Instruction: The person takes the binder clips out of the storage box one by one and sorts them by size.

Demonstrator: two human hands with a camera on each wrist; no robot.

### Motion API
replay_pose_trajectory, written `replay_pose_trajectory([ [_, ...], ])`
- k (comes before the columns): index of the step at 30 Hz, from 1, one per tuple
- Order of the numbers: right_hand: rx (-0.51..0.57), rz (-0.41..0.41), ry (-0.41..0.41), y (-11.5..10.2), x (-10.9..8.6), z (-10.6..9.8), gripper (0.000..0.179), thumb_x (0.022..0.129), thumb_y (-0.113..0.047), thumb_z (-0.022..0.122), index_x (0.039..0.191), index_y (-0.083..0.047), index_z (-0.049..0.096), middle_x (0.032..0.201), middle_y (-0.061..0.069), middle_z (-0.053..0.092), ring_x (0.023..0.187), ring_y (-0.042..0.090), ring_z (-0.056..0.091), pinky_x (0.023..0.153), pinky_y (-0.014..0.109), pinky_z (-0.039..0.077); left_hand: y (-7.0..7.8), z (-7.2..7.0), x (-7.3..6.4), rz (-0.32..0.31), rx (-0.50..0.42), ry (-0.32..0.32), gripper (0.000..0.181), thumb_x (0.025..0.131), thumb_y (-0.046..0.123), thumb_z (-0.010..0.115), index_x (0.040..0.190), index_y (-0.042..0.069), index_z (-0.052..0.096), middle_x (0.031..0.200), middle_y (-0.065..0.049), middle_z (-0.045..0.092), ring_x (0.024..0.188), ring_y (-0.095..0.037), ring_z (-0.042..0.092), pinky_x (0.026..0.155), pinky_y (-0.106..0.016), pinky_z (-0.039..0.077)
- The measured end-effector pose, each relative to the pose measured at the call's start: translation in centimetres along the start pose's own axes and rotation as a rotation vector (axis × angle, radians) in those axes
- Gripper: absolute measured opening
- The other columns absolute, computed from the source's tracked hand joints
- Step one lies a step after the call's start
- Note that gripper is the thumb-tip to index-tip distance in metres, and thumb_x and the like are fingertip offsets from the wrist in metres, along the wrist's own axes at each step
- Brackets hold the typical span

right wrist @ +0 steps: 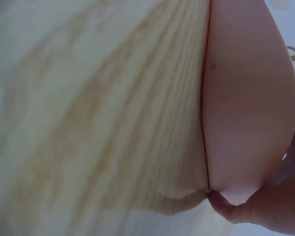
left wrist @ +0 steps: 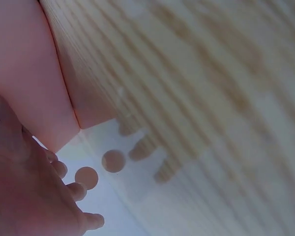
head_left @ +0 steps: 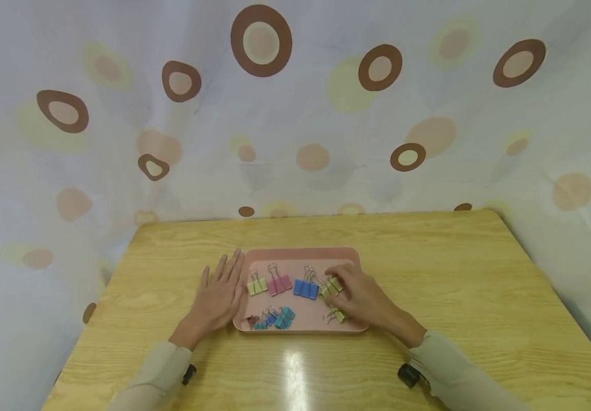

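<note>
Two yellow-green binder clips point(head_left: 332, 286), silver wire handles, at right end of pink tray point(head_left: 300, 255) on wood-grain bench point(head_left: 429, 257). Upper one pinched between thumb and fingers of right grip point(head_left: 362, 295); lower one just below the thumb. Blue binder clip point(head_left: 306, 289) just left. Left grip point(head_left: 215, 298) holds nothing, fingers straight, beside tray's left edge.

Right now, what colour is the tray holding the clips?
Pink; the tray shows best in the head view.
</note>
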State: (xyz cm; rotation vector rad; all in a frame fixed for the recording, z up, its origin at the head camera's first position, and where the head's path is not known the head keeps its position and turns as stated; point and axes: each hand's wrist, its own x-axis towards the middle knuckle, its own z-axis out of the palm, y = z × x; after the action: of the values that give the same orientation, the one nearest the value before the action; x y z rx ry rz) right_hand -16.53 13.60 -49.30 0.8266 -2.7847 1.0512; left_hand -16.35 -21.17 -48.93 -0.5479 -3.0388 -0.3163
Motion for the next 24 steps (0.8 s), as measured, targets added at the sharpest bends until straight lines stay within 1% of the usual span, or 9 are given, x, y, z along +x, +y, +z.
replay_pose_trajectory([
  [3,-0.034,0.018,-0.006,-0.05,0.01,0.16,0.044,0.091,-0.027,0.080,0.125,-0.005,0.065,0.121,0.008,0.065,0.103,0.022,0.062,0.087,0.043,0.054,0.11,0.06,-0.03,-0.006,0.014,-0.006,0.060,0.112,0.031,0.028,0.164,0.005,0.017,0.171,-0.009,0.012,0.155,-0.039,0.016,0.119,-0.068,0.012],
  [9,-0.067,0.005,0.045,-0.19,0.14,0.49,0.031,0.089,-0.024,0.081,0.113,-0.007,0.070,0.110,0.005,0.067,0.093,0.019,0.060,0.078,0.038,0.051,0.21,0.07,-0.13,-0.010,0.023,0.011,0.060,0.112,0.031,0.030,0.164,0.004,0.017,0.171,-0.010,0.014,0.155,-0.040,0.017,0.119,-0.068,0.013],
  [15,-0.043,0.006,0.054,-0.15,0.29,0.68,0.020,0.090,-0.019,0.079,0.105,-0.009,0.071,0.098,0.002,0.064,0.082,0.016,0.055,0.069,0.028,0.046,0.29,0.05,-0.24,-0.001,0.015,0.030,0.059,0.111,0.028,0.030,0.163,0.002,0.019,0.170,-0.012,0.016,0.154,-0.041,0.017,0.120,-0.067,0.014],
  [24,0.000,0.033,0.069,-0.19,0.16,0.58,0.018,0.086,-0.015,0.080,0.100,-0.011,0.070,0.094,0.002,0.062,0.078,0.013,0.052,0.066,0.026,0.045,0.46,0.19,-0.19,-0.004,0.015,0.030,0.059,0.111,0.028,0.031,0.163,0.002,0.019,0.170,-0.012,0.017,0.154,-0.040,0.018,0.120,-0.066,0.014],
])
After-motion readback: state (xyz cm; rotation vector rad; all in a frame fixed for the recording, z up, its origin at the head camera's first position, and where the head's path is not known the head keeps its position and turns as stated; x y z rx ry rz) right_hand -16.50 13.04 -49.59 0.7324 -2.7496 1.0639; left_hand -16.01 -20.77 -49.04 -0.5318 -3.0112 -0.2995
